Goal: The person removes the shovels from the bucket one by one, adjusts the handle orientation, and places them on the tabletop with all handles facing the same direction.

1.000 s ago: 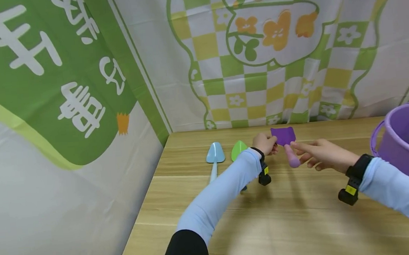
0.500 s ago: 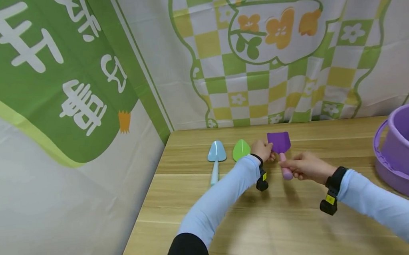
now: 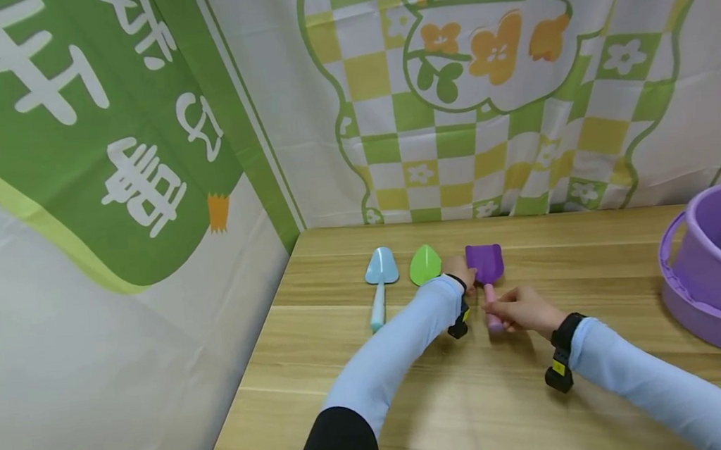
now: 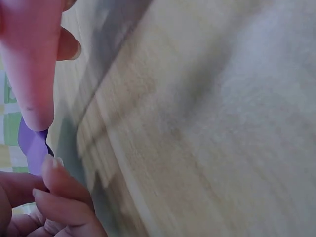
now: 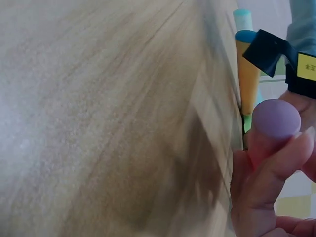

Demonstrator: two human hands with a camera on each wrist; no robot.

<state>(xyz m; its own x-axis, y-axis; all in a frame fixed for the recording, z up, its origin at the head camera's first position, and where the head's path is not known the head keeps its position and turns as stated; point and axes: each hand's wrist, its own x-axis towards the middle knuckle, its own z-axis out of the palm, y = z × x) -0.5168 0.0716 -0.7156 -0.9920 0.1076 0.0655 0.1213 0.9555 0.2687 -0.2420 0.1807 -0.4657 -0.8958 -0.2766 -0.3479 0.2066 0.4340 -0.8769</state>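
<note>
A toy shovel with a purple blade (image 3: 486, 263) and a pink handle (image 4: 30, 64) lies low over the table, blade toward the back wall. My left hand (image 3: 459, 271) pinches the blade's left edge between thumb and fingertips. The right hand (image 3: 525, 309) grips the handle near its purple end (image 5: 276, 118). Left of my left hand lies a green toy shovel (image 3: 425, 265); its orange handle (image 5: 248, 81) is hidden by my left forearm in the head view. Farther left is a light blue toy trowel (image 3: 381, 267), its blade also toward the wall.
At the right edge a purple bucket (image 3: 714, 282) stands in a wider purple base, with something yellow inside. A printed cloth (image 3: 391, 124) hangs behind the wooden table (image 3: 319, 341). The table's left edge runs beside a white and green cloth.
My right hand has closed round the pink handle and moved left and toward me. The purple blade has shifted left, nearer and straighter, beside the green shovel. My left hand moved slightly.
</note>
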